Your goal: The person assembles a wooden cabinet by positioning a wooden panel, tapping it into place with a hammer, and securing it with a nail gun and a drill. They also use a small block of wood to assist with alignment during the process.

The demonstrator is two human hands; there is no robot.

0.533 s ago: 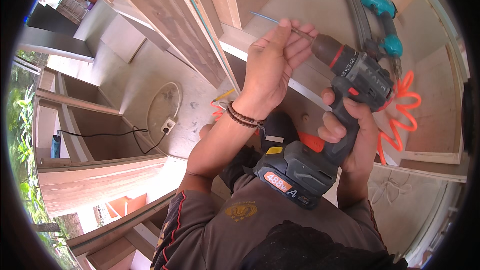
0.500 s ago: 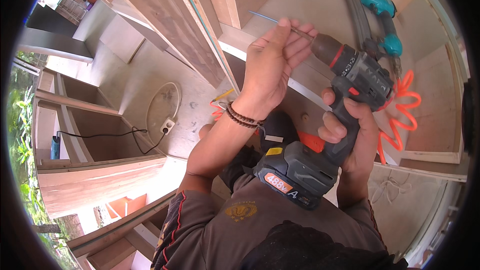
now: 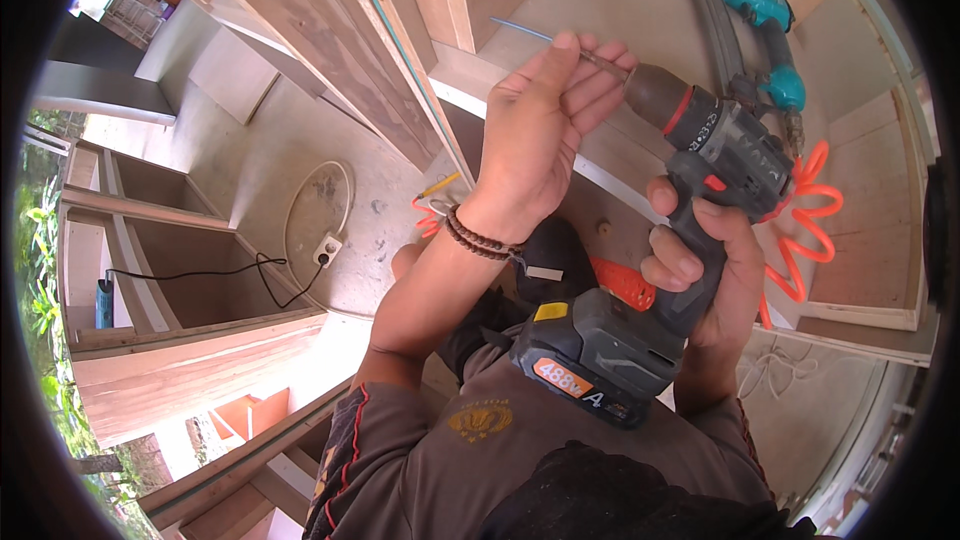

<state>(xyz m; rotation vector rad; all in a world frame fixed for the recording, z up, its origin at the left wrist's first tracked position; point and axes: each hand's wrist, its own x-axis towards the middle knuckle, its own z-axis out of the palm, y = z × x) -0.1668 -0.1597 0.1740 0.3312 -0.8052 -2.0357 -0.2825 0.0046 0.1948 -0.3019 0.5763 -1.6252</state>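
Observation:
A black cordless drill (image 3: 735, 160) with a red ring and a large battery (image 3: 590, 365) points toward the upper left in front of my torso. My right hand (image 3: 735, 270) wraps round its grip. From the chuck runs a thin bit (image 3: 605, 63), which my left hand (image 3: 530, 130) pinches between thumb and fingers. Past the left fingertips sticks out a slim bluish tip (image 3: 518, 29); whether it is one piece with the bit is hidden by the fingers.
A teal nail gun (image 3: 765, 15) rests inside the wooden cabinet at upper right, joined to an orange coiled hose (image 3: 822, 210). A wooden panel (image 3: 330, 50) stands left of my hands. A white socket block (image 3: 328, 250) with cords lies on the floor near open cabinet frames (image 3: 190, 325).
My hands and the drill hold almost the same pose, with only a slight shift. The view has moved a little, so the surroundings at left sit slightly further left.

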